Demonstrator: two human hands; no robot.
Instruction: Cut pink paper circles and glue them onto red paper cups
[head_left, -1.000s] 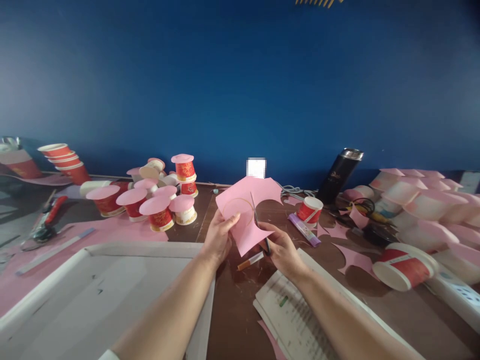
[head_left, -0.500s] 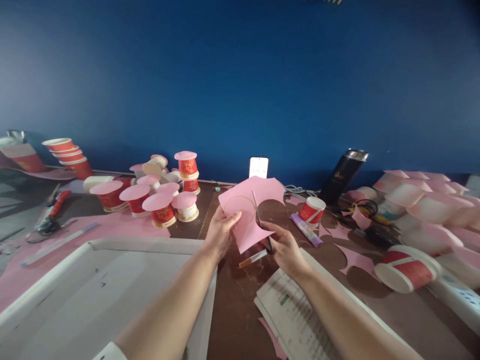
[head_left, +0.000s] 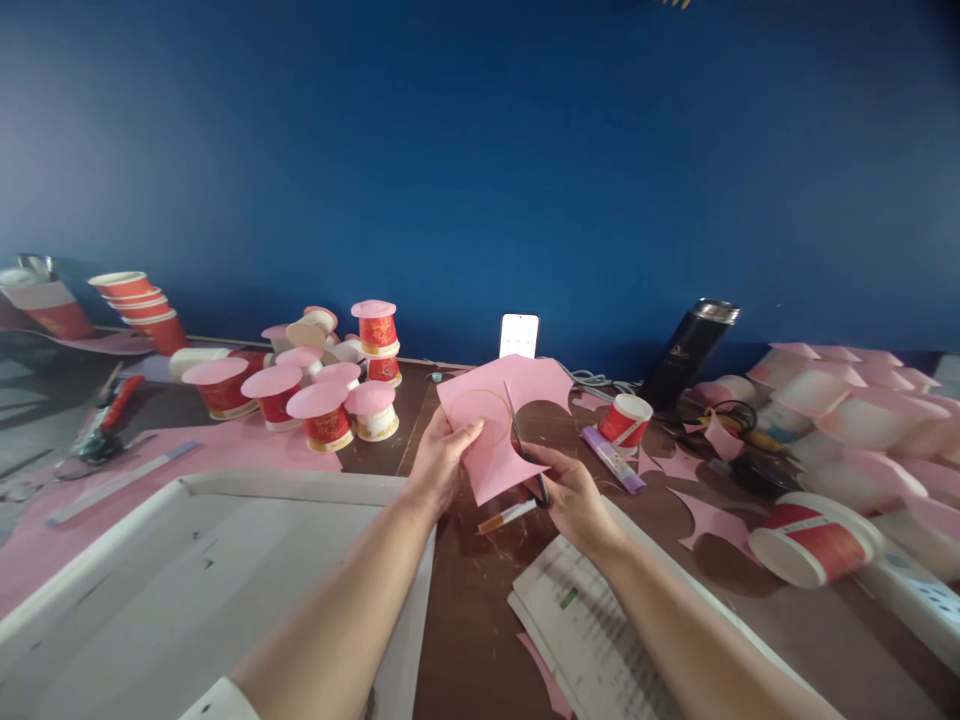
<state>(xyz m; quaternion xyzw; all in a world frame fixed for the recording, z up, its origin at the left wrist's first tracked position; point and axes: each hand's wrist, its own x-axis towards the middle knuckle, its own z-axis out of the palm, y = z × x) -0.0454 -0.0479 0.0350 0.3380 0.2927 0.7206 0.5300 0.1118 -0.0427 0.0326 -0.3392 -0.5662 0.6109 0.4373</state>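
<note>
My left hand (head_left: 441, 460) pinches the lower left part of a pink paper sheet (head_left: 491, 450), its thumb on top. A round outline is drawn on the sheet, and a curved notch is cut out of its right side. My right hand (head_left: 574, 495) is closed round the handles of dark scissors (head_left: 519, 432). Their blades lie at the paper, beside the right edge of the outline. Beneath the hands, an orange and white pen-like stick (head_left: 506, 517) rests on the brown table (head_left: 461, 610).
Cups with pink discs (head_left: 319, 415) stand at the left, near a white tray (head_left: 292, 484). Behind the paper is a lit phone (head_left: 519, 335). To the right are a red cup (head_left: 625, 422), a black bottle (head_left: 686, 352), paper scraps (head_left: 712, 520) and a newspaper (head_left: 577, 620).
The camera view has shifted very slightly. Both hands, the paper and the scissors keep nearly the same places.
</note>
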